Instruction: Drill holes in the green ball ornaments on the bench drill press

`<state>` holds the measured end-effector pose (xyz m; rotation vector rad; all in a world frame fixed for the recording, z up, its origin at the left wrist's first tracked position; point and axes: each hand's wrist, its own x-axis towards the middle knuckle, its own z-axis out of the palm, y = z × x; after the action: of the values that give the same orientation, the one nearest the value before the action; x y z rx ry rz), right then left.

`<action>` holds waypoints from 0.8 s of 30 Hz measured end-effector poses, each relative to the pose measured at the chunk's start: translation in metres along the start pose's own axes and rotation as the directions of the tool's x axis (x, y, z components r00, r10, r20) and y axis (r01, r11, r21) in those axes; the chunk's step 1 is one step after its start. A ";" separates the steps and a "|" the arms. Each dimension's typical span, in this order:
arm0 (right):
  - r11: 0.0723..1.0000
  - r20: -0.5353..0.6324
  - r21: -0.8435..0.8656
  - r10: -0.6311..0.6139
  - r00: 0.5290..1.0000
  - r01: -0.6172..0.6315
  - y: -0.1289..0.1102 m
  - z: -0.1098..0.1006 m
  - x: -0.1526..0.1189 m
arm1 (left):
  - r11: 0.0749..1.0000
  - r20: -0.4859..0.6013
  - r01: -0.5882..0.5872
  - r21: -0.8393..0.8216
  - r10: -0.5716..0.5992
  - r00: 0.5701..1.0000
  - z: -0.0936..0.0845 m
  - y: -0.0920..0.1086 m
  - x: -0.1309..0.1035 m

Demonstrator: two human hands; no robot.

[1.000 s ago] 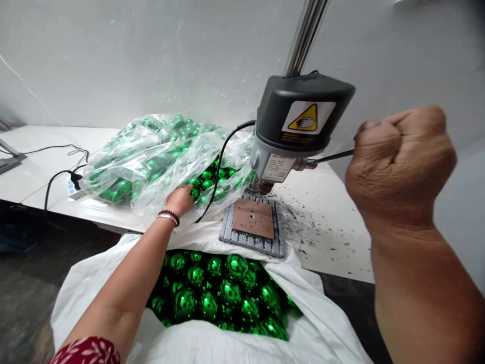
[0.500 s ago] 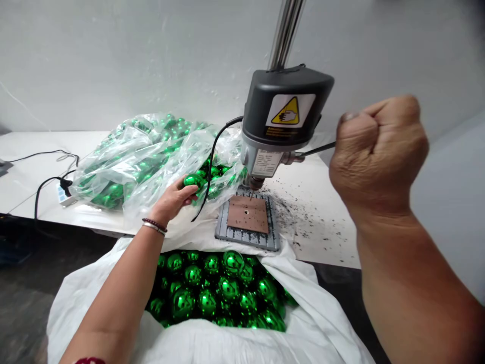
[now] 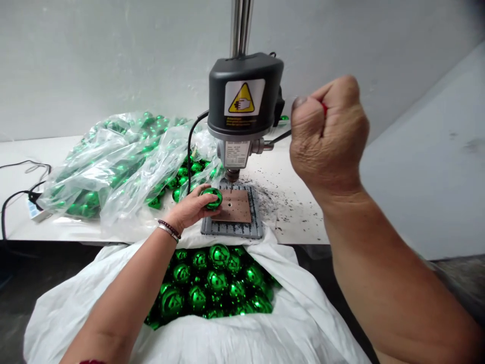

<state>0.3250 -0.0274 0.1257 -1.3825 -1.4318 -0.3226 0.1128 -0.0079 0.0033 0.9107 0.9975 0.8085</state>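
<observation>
Green ball (image 3: pixel 210 195), pinched in fingers of left hand (image 3: pixel 189 206), came from plastic bag (image 3: pixel 125 172) to board (image 3: pixel 239 203), nearing drill chuck (image 3: pixel 232 176); right hand (image 3: pixel 329 134) stayed clenched round lever (image 3: pixel 281 137).

White surface (image 3: pixel 22 148). On it I log: clear plastic bag (image 3: pixel 125 174) of green balls (image 3: pixel 195 166), left of centre; drill press base (image 3: pixel 255 202), near front edge; dark shavings (image 3: pixel 271 196) strewn to its right; power strip (image 3: pixel 38 214) and black cords (image 3: pixel 14 195) at far left.

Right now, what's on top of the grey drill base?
A brown plate with a small hole, plus dark shavings across and beside the grey base. The left hand, holding a green ball, hides part of the plate's left side; the base under the plate is covered.
</observation>
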 end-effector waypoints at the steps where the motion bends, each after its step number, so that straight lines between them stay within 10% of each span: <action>1: 0.999 -0.018 0.029 -0.022 1.000 0.023 0.002 0.001 0.001 | 0.997 -0.019 -0.031 0.069 0.033 0.999 0.002 -0.002 0.003; 8: 0.998 0.009 0.064 0.021 1.000 -0.022 0.000 0.002 0.005 | 0.695 -0.127 -0.225 0.683 0.416 0.900 0.016 -0.023 0.022; 24: 0.997 0.023 0.081 -0.018 1.000 0.016 0.002 0.001 0.004 | 0.502 -0.147 -0.116 0.857 0.455 0.878 0.028 -0.042 0.032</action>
<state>0.3276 -0.0237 0.1274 -1.3131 -1.4613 -0.2566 0.1559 -0.0032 -0.0377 1.8630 1.6483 0.7846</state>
